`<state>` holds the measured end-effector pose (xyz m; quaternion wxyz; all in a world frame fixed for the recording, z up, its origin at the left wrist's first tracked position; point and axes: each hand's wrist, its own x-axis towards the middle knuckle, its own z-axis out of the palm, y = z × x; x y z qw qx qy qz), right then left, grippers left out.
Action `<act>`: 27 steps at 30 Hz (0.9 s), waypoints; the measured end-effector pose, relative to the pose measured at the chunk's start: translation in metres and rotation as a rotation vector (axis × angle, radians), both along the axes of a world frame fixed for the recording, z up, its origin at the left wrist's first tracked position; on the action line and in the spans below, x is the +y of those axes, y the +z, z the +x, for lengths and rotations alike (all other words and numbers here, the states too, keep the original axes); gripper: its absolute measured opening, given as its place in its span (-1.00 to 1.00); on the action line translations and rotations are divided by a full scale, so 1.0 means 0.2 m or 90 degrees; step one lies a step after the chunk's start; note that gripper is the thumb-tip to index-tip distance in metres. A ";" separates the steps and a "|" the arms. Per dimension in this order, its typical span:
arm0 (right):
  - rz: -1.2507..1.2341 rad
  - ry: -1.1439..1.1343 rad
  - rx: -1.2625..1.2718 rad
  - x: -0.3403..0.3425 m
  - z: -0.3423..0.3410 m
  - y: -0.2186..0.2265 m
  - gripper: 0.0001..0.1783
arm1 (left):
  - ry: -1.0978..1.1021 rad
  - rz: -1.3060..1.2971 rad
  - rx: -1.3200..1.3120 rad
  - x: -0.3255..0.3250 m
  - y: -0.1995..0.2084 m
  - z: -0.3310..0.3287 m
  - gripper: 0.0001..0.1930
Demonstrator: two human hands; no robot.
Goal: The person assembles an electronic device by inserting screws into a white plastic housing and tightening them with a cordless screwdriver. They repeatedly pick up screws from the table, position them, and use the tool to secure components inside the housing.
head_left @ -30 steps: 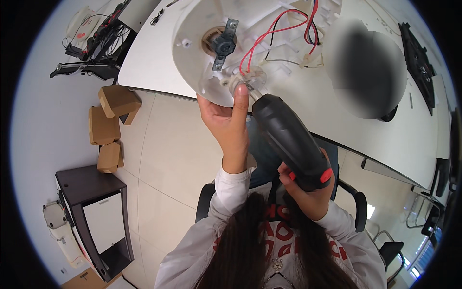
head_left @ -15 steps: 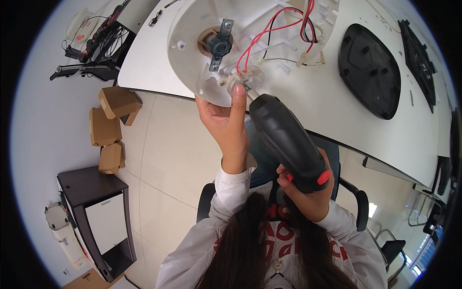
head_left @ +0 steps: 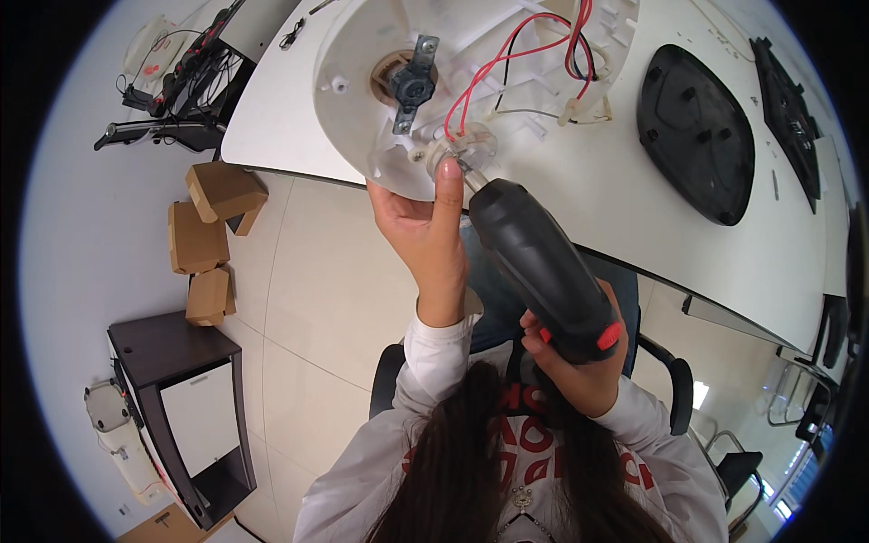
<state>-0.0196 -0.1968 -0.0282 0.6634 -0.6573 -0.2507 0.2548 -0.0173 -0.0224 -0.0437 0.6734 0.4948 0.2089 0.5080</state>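
My left hand (head_left: 424, 226) grips the near rim of a white plastic housing (head_left: 353, 127), its thumb pressed on a small clear round part (head_left: 475, 145) where red wires (head_left: 489, 68) end. Closed around a black cordless screwdriver (head_left: 539, 258) with red buttons is my right hand (head_left: 588, 362). The screwdriver's metal bit points up-left and meets the clear part beside my left thumb; the exact contact point is hidden. Inside the housing, a dark metal bracket (head_left: 416, 86) with screws crosses a brown round piece.
On the white table (head_left: 688, 244), a black rounded cover (head_left: 697, 136) lies right of the housing. A dark flat panel (head_left: 786, 118) is at the far right. Cardboard boxes (head_left: 199, 237) and a dark cabinet (head_left: 172, 357) stand on the floor at left. Chair armrests flank me.
Almost nothing moves: both hands keep their holds, the bit stays at the clear part, and the screwdriver shifts only very slightly.
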 end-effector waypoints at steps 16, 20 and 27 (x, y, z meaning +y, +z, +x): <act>0.008 -0.003 -0.013 0.00 0.00 0.00 -0.32 | 0.000 -0.011 0.007 0.00 -0.01 0.00 -0.49; 0.008 0.003 0.000 0.00 -0.01 0.01 -0.31 | -0.002 -0.023 0.007 0.00 -0.01 0.00 -0.49; -0.009 0.002 -0.006 0.00 -0.02 0.06 -0.27 | -0.006 -0.019 -0.007 0.00 -0.01 0.00 -0.48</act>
